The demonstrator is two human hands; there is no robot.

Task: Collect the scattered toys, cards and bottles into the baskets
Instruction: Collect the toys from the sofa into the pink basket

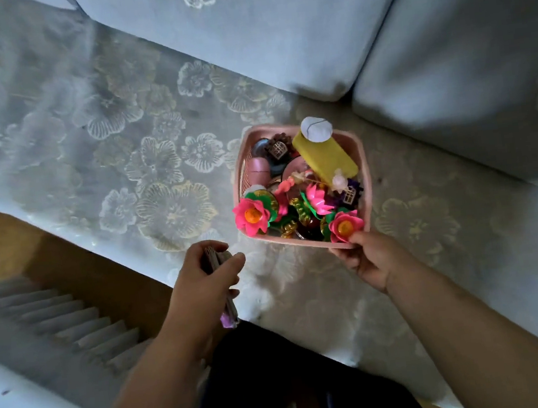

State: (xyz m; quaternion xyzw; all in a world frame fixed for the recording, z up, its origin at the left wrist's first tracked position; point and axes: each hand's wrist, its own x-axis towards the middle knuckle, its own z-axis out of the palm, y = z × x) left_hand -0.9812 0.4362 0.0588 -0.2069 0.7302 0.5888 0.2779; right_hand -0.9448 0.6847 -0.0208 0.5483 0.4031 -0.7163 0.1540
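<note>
A pink plastic basket [361, 156] sits on the sofa seat, filled with toys. Inside lie a yellow bottle with a white cap [324, 155], pink lotus flower toys [251, 215], a small pink cup [258, 168] and several dark small pieces. My right hand [373, 259] grips the basket's near rim, its thumb beside a lotus flower [345, 227]. My left hand [204, 283] hovers left of the basket and holds a stack of cards [228, 312] edge-on, a purple corner showing below the palm.
The sofa seat [102, 139] wears a grey flower-patterned cover, with light blue back cushions [275, 35] behind the basket. Wooden floor [4, 247] and a pleated grey skirt edge [59, 315] lie to the left. My dark clothing [281, 387] fills the bottom centre.
</note>
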